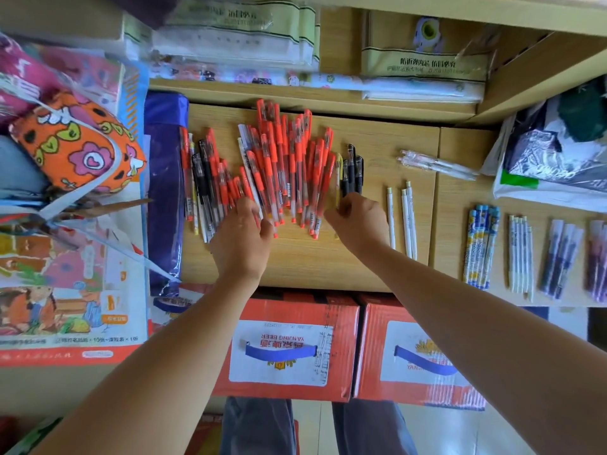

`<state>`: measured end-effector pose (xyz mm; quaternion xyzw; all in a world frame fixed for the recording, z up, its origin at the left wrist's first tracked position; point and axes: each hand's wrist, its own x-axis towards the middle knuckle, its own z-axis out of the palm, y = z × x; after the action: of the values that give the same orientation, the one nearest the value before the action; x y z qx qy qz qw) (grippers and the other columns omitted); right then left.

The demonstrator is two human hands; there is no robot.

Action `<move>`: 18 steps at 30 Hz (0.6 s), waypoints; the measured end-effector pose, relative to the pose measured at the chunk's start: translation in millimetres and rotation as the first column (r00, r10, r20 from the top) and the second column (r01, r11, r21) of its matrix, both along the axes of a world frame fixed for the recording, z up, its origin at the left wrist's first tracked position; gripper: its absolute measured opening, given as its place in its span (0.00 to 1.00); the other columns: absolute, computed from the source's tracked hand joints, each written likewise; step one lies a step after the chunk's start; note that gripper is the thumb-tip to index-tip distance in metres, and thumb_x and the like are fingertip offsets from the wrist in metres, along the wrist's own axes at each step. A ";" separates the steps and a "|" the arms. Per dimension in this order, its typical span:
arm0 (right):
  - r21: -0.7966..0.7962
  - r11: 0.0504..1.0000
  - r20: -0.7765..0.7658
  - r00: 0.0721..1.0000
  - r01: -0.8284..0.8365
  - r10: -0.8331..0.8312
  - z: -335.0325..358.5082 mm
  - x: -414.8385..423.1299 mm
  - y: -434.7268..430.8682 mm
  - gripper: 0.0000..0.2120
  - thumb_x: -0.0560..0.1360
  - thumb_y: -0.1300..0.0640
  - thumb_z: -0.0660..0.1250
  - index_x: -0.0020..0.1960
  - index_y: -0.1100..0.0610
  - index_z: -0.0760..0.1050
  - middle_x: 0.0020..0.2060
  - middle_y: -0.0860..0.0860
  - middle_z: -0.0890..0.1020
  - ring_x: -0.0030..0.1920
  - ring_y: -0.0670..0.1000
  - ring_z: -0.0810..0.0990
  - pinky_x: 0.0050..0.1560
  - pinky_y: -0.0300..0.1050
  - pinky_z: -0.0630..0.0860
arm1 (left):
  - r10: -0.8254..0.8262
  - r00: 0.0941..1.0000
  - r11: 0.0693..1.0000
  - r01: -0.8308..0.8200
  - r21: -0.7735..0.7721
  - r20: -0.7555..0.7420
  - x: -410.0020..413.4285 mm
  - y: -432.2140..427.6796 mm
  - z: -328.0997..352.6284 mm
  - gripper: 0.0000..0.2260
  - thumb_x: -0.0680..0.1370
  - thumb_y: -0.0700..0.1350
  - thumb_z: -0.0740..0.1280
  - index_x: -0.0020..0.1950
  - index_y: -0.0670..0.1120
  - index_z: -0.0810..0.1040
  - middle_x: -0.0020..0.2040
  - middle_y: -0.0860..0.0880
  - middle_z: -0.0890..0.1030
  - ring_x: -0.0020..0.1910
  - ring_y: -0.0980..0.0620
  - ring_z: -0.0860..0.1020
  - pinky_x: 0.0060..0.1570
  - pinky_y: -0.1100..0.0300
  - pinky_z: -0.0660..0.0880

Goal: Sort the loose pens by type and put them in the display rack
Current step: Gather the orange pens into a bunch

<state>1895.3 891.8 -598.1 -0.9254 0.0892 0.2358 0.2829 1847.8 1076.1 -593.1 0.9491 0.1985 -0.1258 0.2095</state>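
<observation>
A big fan of red-capped pens (285,165) lies on the wooden shelf top (302,261). A mixed bunch of red and black pens (205,178) lies to its left, and a few black pens (354,172) with a yellow one lie to its right. My left hand (241,238) rests on the near ends of the left and middle pens, fingers curled among them. My right hand (359,224) pinches the near ends of the black and yellow pens. No display rack can be made out.
Sorted groups lie to the right: white pens (402,218), clear pens (437,165), blue patterned pens (481,247), thin white pens (521,254) and dark pens (560,257). Red beer cartons (289,346) stand below the shelf. Bags and books crowd the left side.
</observation>
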 end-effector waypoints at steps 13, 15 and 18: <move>0.324 0.939 0.093 0.992 -0.114 0.088 11.6 14.1 45.3 0.06 0.73 0.63 0.65 0.50 0.59 0.76 0.29 0.50 0.77 0.26 0.42 0.74 0.27 0.35 0.71 | 0.219 0.975 0.972 -0.221 0.073 0.038 -9.9 35.0 13.3 0.16 0.76 0.43 0.65 0.61 0.39 0.69 0.57 0.40 0.73 0.50 0.40 0.77 0.38 0.49 0.74; 0.315 0.936 0.097 0.986 -0.158 0.133 14.0 13.6 56.4 0.06 0.73 0.62 0.65 0.50 0.58 0.76 0.31 0.51 0.78 0.30 0.48 0.76 0.31 0.42 0.74 | 0.288 0.957 0.952 -0.282 0.117 -0.039 -12.6 42.3 14.5 0.17 0.76 0.43 0.65 0.62 0.37 0.68 0.58 0.38 0.71 0.52 0.38 0.76 0.41 0.46 0.74; 0.284 0.936 0.093 0.977 -0.209 0.190 14.5 14.5 68.2 0.08 0.74 0.60 0.65 0.53 0.55 0.76 0.33 0.44 0.76 0.31 0.42 0.73 0.32 0.35 0.71 | 0.359 0.926 0.932 -0.347 0.108 -0.121 -15.9 52.4 7.6 0.14 0.78 0.42 0.62 0.61 0.37 0.69 0.58 0.37 0.74 0.53 0.36 0.76 0.46 0.45 0.74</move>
<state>1909.8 959.9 -583.6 -0.8848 -0.0502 0.2442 0.3937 1831.8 1128.5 -585.5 0.8948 0.3853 -0.1433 0.1743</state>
